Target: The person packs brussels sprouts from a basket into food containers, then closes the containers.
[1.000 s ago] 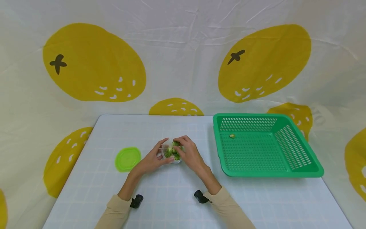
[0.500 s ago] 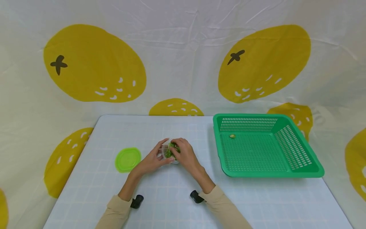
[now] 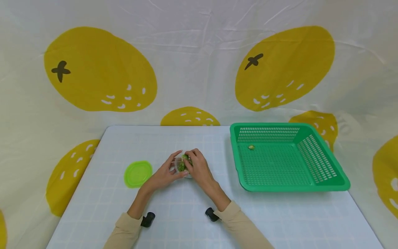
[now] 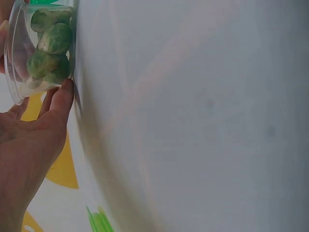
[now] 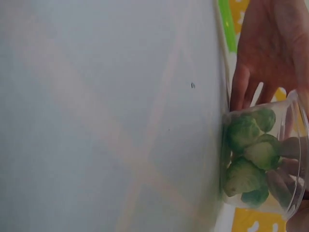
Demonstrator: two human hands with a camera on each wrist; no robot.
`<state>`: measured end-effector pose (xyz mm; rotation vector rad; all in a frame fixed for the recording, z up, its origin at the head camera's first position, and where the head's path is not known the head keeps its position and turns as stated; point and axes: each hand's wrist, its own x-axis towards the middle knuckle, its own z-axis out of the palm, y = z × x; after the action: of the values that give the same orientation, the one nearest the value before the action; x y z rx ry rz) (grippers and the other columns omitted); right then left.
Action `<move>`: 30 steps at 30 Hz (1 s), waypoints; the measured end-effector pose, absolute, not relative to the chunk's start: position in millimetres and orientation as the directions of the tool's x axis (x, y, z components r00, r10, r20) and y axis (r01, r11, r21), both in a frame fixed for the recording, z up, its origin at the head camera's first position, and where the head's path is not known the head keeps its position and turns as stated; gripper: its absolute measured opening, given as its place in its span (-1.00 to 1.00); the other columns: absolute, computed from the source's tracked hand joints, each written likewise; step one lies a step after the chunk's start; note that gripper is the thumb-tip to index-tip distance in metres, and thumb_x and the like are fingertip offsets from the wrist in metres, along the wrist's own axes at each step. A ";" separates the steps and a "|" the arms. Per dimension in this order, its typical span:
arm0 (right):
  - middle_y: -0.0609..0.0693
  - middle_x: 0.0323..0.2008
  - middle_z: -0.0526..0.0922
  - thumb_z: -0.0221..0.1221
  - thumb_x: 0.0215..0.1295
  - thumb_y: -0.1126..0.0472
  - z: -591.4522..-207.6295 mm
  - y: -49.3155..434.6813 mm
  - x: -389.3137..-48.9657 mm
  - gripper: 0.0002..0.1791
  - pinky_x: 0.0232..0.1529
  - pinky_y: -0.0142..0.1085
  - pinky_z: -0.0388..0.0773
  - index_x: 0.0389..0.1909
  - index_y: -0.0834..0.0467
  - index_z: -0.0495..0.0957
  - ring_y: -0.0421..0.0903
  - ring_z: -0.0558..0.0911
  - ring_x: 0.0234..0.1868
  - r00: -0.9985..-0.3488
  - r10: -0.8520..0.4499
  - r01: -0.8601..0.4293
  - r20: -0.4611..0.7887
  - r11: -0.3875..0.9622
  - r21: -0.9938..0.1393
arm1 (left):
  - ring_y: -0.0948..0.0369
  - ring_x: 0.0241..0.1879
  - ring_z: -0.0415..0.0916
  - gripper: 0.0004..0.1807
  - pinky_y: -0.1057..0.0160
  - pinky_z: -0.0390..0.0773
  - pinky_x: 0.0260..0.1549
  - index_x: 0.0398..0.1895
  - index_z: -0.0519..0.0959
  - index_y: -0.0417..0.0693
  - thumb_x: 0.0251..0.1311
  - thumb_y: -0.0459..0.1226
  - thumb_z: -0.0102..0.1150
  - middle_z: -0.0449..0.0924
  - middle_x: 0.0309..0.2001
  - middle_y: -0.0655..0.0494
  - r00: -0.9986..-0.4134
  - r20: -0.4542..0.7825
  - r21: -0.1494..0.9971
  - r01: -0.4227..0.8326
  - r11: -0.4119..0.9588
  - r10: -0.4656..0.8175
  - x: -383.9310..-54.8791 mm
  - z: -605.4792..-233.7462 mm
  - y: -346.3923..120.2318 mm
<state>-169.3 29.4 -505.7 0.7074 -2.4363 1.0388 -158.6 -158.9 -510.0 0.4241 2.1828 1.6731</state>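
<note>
A clear plastic tub (image 5: pixel 294 113) stands upright on the table, holding several green Brussels sprouts (image 3: pixel 181 167) that show through its wall in both wrist views. My left hand (image 3: pixel 162 177) grips the tub from the left, thumb at the near side and fingers round the far side. From the right, my right hand (image 3: pixel 200 169) reaches over the rim with its fingers down inside. A sprout (image 3: pixel 185 157) shows between its thumb and fingers in the head view. The right fingertips are partly hidden in the tub.
A light green lid (image 3: pixel 138 174) lies flat on the table, left of the tub. At the right stands a large green perforated basket (image 3: pixel 295 188) with one small Brussels sprout (image 3: pixel 251 147) near its back left corner. A patterned sheet (image 3: pixel 196 69) hangs behind the table.
My right hand has moved left and deeper over the tub, covering more of the sprouts. The left hand keeps its grip in the same place.
</note>
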 end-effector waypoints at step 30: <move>0.23 -0.03 0.66 0.23 0.42 0.39 -464.4 58.1 -163.9 -0.77 -0.13 -0.15 0.73 0.05 0.32 0.61 0.02 0.68 -0.15 -0.841 -0.382 -0.536 0.382 0.497 -0.683 | -0.04 0.33 0.33 -0.03 -0.11 0.44 0.33 0.64 0.02 0.25 0.30 -0.09 0.41 0.17 0.49 -0.08 -0.899 -0.147 0.950 -0.012 0.313 0.412 -162.3 -512.1 -158.3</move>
<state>-163.9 58.1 -464.4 0.7931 -2.5583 1.2625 -162.3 -158.3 -512.1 0.3573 2.2233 1.6120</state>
